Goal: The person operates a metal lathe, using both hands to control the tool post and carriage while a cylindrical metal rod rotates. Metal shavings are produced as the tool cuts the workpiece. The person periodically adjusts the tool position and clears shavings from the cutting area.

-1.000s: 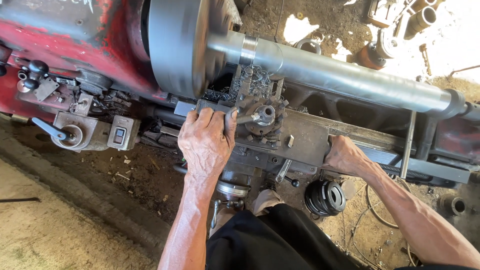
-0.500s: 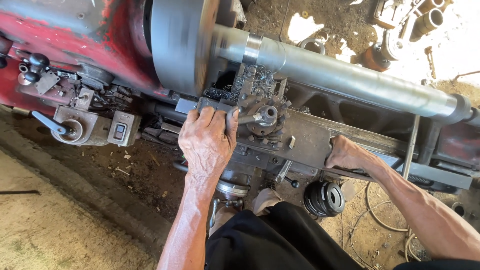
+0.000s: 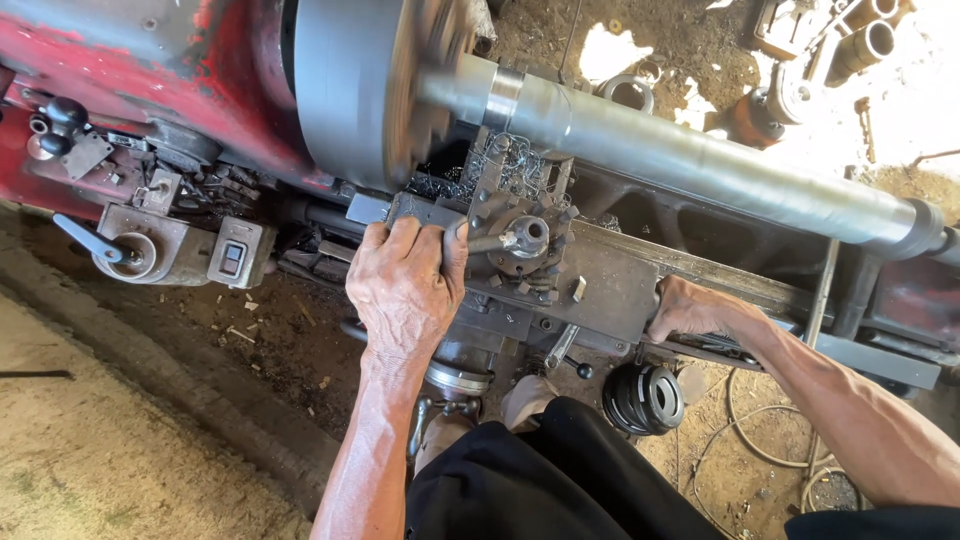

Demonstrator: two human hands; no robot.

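Note:
I look down on a red metal lathe. A long grey steel shaft (image 3: 700, 160) runs from the big grey chuck (image 3: 350, 90) toward the right. My left hand (image 3: 405, 285) lies over the grey carriage (image 3: 590, 290), fingers curled on its far left edge beside the tool post (image 3: 520, 240). My right hand (image 3: 695, 310) grips the carriage's right end at the bed rail. Curly metal swarf (image 3: 500, 160) is heaped behind the tool post, under the shaft.
Levers and a switch box (image 3: 235, 255) sit on the headstock at left. A black handwheel (image 3: 645, 395) hangs below the carriage. Cable loops lie on the dirt floor at right; metal parts (image 3: 850, 40) lie at the top right. My dark trousers fill the bottom middle.
Both hands stay on the carriage; the view has shifted only slightly. My right hand sits a little closer to the carriage's end.

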